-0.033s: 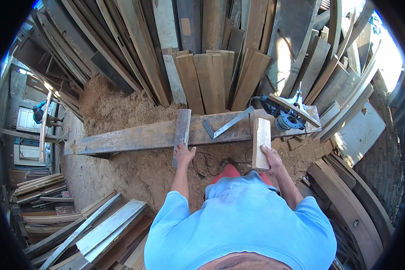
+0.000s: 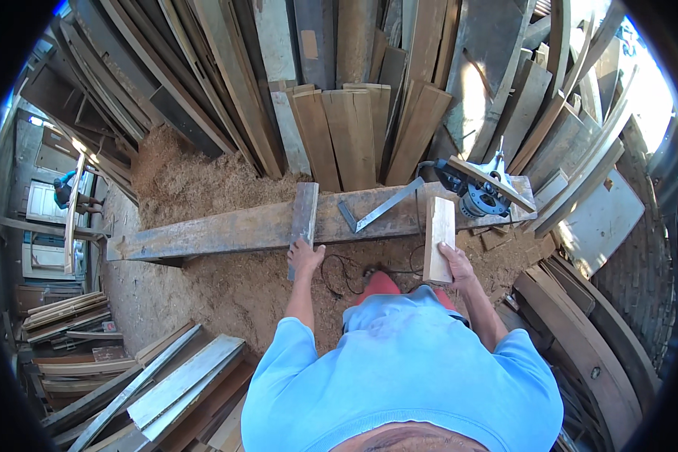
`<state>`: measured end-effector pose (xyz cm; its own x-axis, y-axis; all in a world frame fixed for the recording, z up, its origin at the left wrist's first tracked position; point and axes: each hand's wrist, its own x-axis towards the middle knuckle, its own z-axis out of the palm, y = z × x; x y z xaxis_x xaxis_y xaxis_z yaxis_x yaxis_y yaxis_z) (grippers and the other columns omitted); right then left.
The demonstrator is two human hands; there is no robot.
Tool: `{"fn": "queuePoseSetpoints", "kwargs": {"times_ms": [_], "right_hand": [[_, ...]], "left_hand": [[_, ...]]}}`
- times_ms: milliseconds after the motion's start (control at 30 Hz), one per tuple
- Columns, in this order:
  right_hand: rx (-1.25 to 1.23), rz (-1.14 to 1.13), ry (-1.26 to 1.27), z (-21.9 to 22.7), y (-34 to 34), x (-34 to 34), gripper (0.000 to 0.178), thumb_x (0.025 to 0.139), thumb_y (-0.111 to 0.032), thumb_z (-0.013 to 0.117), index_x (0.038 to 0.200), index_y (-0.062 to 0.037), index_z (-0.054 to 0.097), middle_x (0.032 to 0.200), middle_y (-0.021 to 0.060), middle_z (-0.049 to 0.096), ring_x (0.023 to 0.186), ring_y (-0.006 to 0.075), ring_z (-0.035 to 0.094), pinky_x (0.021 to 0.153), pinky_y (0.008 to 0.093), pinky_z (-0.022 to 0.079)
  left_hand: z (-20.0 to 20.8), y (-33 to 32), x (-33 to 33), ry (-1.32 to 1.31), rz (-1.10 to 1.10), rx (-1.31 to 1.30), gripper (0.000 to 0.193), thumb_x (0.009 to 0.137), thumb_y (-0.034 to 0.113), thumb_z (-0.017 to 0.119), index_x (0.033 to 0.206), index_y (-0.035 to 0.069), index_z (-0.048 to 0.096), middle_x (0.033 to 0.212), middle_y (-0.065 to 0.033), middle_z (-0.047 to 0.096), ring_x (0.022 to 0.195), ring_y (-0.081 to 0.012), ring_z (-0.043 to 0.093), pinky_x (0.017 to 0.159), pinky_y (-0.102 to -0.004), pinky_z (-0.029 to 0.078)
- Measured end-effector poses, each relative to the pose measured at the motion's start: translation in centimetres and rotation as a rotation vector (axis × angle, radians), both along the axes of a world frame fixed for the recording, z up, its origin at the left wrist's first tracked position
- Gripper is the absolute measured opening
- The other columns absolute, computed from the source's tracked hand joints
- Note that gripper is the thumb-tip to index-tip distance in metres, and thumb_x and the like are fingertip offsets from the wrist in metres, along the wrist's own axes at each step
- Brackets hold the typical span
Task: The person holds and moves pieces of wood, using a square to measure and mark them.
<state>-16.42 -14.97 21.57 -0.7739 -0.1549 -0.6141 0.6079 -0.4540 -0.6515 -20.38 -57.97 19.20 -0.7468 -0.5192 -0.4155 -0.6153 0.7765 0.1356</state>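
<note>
My left hand (image 2: 305, 258) rests on the near end of a dark, weathered board (image 2: 304, 215), fingers spread over it and thumb standing apart to the right. This board lies crosswise on a long plank bench (image 2: 226, 227), its near end overhanging. In my right hand (image 2: 459, 266) is a pale, freshly cut wood block (image 2: 438, 239), gripped by its lower right side; its far end reaches over the bench edge. Between the two pieces, a metal try square (image 2: 388, 206) lies on the bench. To the right of the block sits a blue-and-black power saw (image 2: 484, 197).
Sawdust (image 2: 192, 177) is heaped behind the bench, near many leaning planks (image 2: 352, 135). A dark cord (image 2: 341, 275) loops on the ground by my feet. Lumber piles (image 2: 196, 377) stand at left, and curved boards (image 2: 580, 331) at right. Another person (image 2: 62, 192) is far left.
</note>
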Motion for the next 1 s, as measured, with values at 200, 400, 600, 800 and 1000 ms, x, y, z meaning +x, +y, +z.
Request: {"fn": "queuePoseSetpoints", "kwargs": {"times_ms": [200,400,600,800,1000], "right_hand": [[0.081,-0.101,0.106,0.1,-0.5,-0.2,0.041,0.093,-0.033,0.067,0.118,-0.0021,0.061,0.094,0.0056,0.07,0.078,0.0152,0.068,0.07,0.0328,0.057],[0.111,-0.186,0.073,-0.1,-8.4,-3.9,0.041,0.093,-0.032,0.067,0.119,-0.0014,0.061,0.096,0.0063,0.07,0.08,0.0169,0.068,0.074,0.034,0.057],[-0.04,-0.449,-0.033,-1.0,-19.6,-9.2,0.042,0.094,-0.033,0.066,0.122,-0.0018,0.06,0.104,0.0074,0.07,0.089,0.019,0.069,0.082,0.0356,0.057],[0.016,-0.511,-0.011,-1.5,-25.9,-13.1,0.04,0.096,-0.031,0.065,0.123,-0.0014,0.058,0.104,0.0084,0.07,0.089,0.0192,0.07,0.08,0.0346,0.057],[0.037,-0.533,-0.011,-1.6,-27.8,-14.6,0.038,0.097,-0.028,0.064,0.123,-0.001,0.057,0.104,0.0087,0.069,0.088,0.0191,0.07,0.079,0.036,0.058]], "left_hand": [[-2.6,-3.5,-4.4,-0.072,0.051,-0.059,0.109,0.074,0.051,0.079,0.152,0.001,0.023,0.152,-0.024,0.033,0.14,-0.043,0.032,0.117,-0.0523,0.024],[-6.1,-7.6,-9.0,-0.208,-0.202,-0.025,0.111,0.066,0.048,0.083,0.145,-0.006,0.027,0.147,-0.0248,0.038,0.138,-0.0424,0.034,0.117,-0.0484,0.026],[-4.7,-12.2,-12.8,-0.079,-0.448,0.038,0.098,0.059,0.033,0.087,0.135,-0.005,0.037,0.137,-0.0234,0.046,0.13,-0.0411,0.042,0.113,-0.0465,0.032],[-0.3,-14.4,-17.5,-0.016,-0.972,0.092,0.096,0.054,0.019,0.089,0.136,0.004,0.042,0.131,-0.0183,0.049,0.123,-0.036,0.045,0.106,-0.0455,0.037],[-7.7,-13.2,-18.5,0.143,-1.368,0.127,0.091,0.05,0.013,0.086,0.131,0.005,0.046,0.123,-0.0154,0.05,0.117,-0.0344,0.046,0.098,-0.0452,0.041]]}}
